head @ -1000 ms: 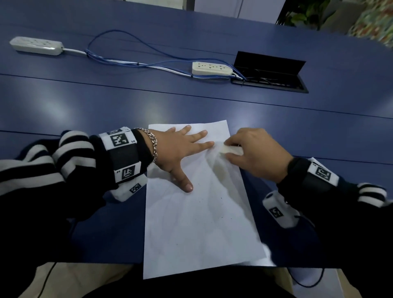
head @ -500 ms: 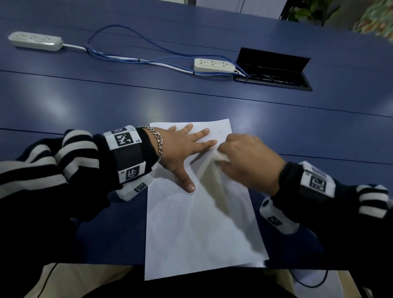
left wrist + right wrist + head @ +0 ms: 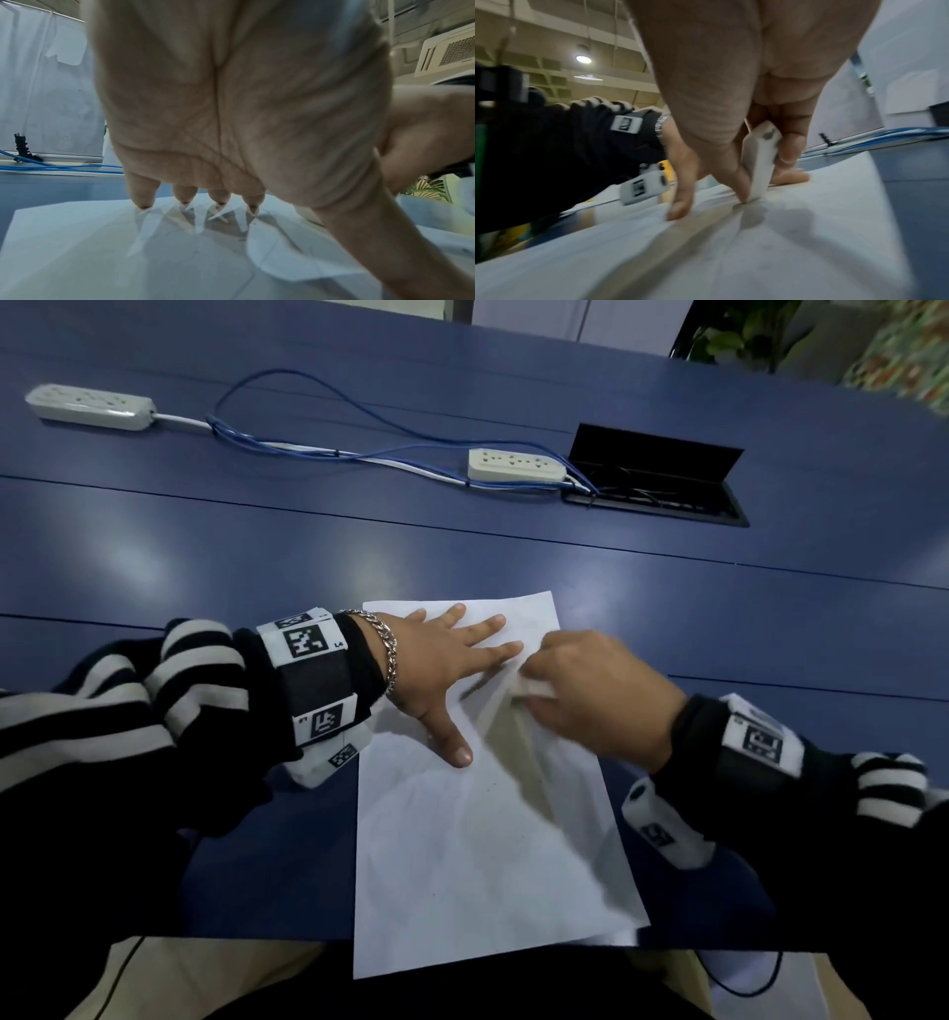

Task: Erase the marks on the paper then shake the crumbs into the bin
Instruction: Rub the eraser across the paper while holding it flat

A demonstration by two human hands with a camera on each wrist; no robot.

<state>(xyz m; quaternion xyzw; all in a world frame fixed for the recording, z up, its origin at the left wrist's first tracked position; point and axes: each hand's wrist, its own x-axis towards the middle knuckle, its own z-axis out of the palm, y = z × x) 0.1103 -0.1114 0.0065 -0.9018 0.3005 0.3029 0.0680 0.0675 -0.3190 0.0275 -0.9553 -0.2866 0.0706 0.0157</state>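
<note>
Blue bench [image 3: 667,618], frame centre: left hand [image 3: 436,660] flat, fingers spread, pressing paper [image 3: 477,855]; right hand [image 3: 595,695] curled, pinching eraser [image 3: 536,689] onto paper.

A white sheet of paper [image 3: 482,855], flecked with tiny dark specks, lies on a deep blue worktop [image 3: 257,546] crossed by thin dark seam lines. The eraser [image 3: 758,162] is white, with a grey smudge on its upper end. Both sleeves [image 3: 128,706] carry black and white stripes, and black wristbands [image 3: 316,677] bear white tags printed with black square-pattern codes. A silver chain bracelet [image 3: 382,644] circles the left wrist. Farther back, two off-white power strips [image 3: 92,408] trail blue and white cables [image 3: 328,449] toward a black hatch [image 3: 657,469] set in the blue surface. Green leaves [image 3: 729,336] show at the far edge.
</note>
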